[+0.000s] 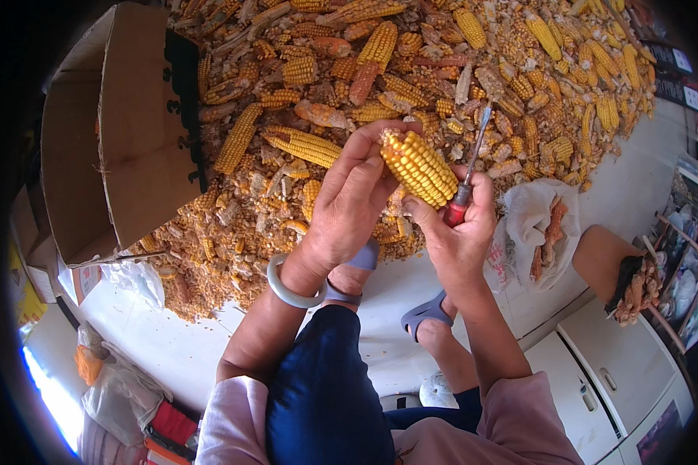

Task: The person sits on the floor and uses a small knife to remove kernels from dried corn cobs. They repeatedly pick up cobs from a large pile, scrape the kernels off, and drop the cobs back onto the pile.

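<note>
Between both hands, above a wide heap of corn, an ear of yellow corn (420,168) is held at a slant. My left hand (355,192) grips its upper left end, where some kernels are gone. At the lower right end, the thumb of my right hand (456,226) presses on the ear. That same hand also holds a screwdriver (469,168) with a red and black handle, its metal shaft pointing up, beside the ear. Just left of my left hand, a partly stripped ear (305,145) lies on the heap.
A cardboard box (142,122) stands at the left on the heap's edge. Loose kernels (209,279) spread over the tiled floor. To the right are a plastic bag (529,232) with cobs inside, and a brown container (605,256) near white cabinets (622,372). My feet are below the heap.
</note>
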The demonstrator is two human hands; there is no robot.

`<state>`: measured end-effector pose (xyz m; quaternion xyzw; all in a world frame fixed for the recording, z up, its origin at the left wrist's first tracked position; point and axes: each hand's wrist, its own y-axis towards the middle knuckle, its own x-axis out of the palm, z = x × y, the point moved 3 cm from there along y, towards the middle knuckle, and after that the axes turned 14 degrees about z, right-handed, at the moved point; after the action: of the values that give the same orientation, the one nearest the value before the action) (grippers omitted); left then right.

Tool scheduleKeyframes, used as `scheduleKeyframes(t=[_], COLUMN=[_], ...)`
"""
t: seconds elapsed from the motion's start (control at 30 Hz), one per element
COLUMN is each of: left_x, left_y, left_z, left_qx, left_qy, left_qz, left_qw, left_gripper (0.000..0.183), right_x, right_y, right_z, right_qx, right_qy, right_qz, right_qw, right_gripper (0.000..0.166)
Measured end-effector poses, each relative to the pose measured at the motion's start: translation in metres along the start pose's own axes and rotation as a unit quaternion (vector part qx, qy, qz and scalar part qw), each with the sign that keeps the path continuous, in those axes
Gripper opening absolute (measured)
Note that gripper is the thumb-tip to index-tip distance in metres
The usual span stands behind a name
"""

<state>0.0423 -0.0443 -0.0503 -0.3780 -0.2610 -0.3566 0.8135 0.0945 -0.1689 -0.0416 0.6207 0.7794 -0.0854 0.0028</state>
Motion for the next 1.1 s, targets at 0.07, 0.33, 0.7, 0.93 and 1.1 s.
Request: scheduleKeyframes(t=[0.07,0.33,0.7,0.93,1.1], left_x=[0.002,0.003,-0.003,-0.006,-0.017], left_y=[0.003,0.008,0.005,0.01,0.014], left_z=[0.004,0.002,0.0,0.012,0.003], left_qx=[-0.013,-0.002,0.056,-0.005,-0.051], left_qy=[-0.032,0.058,0.096,0.104,0.071], left_qz=[0.01,0.051,0.1,0.048,0.085], left_qw=[0.999,0.997,0.989,0.993,0.993], left_gripper=[0.036,0.029,0.027,0.031,0.032], right_x=[-0.001,0.001,0.006,-0.001,-0.004], right_y=[0.001,-0.001,0.002,0.018,0.021], right_z=[0.0,-0.004,-0.008,-0.013,-0.018], right_qx=[0.003,-0.121,0.121,0.303,0.292], right_qy=[0.012,-0.109,0.045,0.099,0.124], right_qz=[0.006,0.027,0.01,-0.053,-0.097], right_qw=[1.0,0.986,0.992,0.946,0.943], right_gripper=[0.052,0.05,0.044,0.035,0.05])
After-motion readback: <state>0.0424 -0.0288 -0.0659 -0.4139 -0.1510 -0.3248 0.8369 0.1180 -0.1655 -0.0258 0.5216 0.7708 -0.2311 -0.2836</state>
